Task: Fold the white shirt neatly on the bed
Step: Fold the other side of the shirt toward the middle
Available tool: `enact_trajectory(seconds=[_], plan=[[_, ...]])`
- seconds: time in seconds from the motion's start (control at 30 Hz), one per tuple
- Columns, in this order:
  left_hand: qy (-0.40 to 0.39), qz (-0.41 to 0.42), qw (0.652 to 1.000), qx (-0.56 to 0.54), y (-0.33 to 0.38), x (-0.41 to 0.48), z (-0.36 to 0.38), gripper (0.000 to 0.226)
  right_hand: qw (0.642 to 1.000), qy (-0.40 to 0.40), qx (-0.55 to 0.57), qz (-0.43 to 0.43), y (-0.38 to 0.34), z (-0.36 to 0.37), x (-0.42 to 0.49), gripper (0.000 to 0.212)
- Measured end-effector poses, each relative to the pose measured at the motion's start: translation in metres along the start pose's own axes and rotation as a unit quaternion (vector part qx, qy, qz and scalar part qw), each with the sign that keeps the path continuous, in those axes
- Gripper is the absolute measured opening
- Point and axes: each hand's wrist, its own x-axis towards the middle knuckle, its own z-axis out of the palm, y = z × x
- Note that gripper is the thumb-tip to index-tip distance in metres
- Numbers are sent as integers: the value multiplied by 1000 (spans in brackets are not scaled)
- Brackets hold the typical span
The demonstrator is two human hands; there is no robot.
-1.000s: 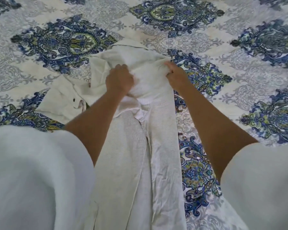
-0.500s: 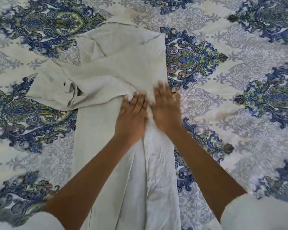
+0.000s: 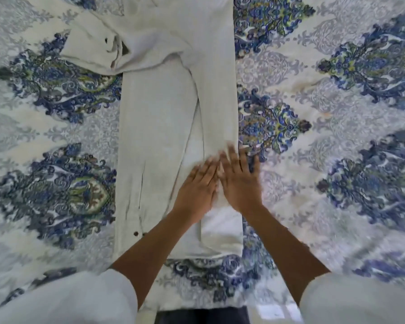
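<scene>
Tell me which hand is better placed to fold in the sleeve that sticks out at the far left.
The left hand, probably. Both hands lie flat on the white shirt near its right edge, but the sleeve lies on the left; the right hand would cross over.

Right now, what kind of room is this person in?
Probably a bedroom. A patterned blue floral bedspread fills the view, and a white shirt lies on it, folded into a long strip. Both hands, left and right, press flat on it.
</scene>
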Motion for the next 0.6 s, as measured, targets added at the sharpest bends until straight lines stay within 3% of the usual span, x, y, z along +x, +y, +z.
enact_trajectory(seconds=[0.13,0.47,0.6], plan=[[-31,18,999,-6,20,-62,21,53,999,-20,24,40,-5,16,-54,56],[-120,121,985,43,11,-138,39,58,997,-61,-29,-48,2,43,-160,58],[-120,139,982,41,13,-131,20,53,997,-40,-30,-62,-1,29,-166,61]])
